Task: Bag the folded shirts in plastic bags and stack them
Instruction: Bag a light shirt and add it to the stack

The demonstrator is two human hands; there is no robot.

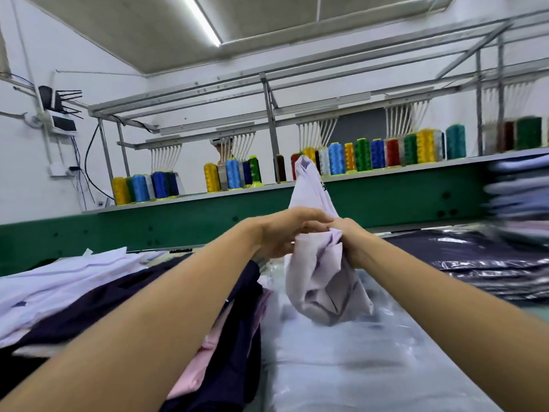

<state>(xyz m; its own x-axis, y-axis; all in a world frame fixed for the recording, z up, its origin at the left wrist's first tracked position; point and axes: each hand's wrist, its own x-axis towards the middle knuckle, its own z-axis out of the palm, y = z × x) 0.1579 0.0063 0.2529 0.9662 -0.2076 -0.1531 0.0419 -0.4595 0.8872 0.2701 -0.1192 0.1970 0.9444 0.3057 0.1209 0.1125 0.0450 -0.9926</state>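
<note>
Above clear bags: two hands, left hand, right hand, gripping one lilac shirt.

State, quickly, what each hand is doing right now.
Left hand: fingers reach onto the lilac shirt; grip cannot be told.
Right hand: grips the lilac shirt.

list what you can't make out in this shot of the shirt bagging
Head view:
Fingers of the right hand: buried in folds of the lilac shirt.
Grip of the left hand: fingertips overlap the right hand; pinching or touching unclear.
The stack at the right edge: motion-blurred and cut off by the frame.
The dark print on the shirt: too small to read.
</note>
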